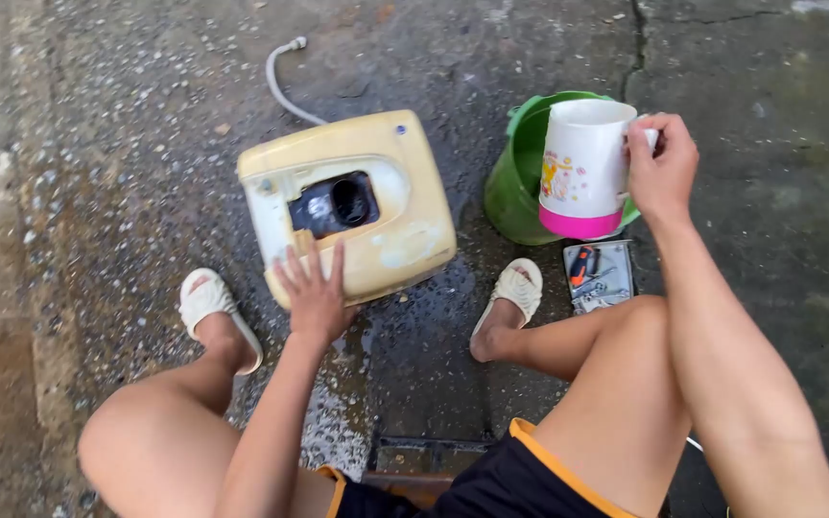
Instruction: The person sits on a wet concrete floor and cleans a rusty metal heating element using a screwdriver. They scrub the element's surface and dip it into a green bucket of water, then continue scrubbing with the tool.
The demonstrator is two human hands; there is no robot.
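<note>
A yellowed plastic appliance casing (405, 192) lies on wet concrete, with a dark opening (335, 203) in its face and a white hose (280, 82) running from its far side. My left hand (314, 293) rests flat on its near edge, fingers spread. My right hand (662, 173) grips the handle of a white plastic mug (582, 168) with a pink base and cartoon print, held upright above a green bucket (520, 168).
I sit low with knees apart, feet in cream sandals (213, 307) (515, 288). A small open case of tools (599, 275) lies by my right foot. A crack (637, 48) runs through the concrete at the back right. A puddle spreads below the casing.
</note>
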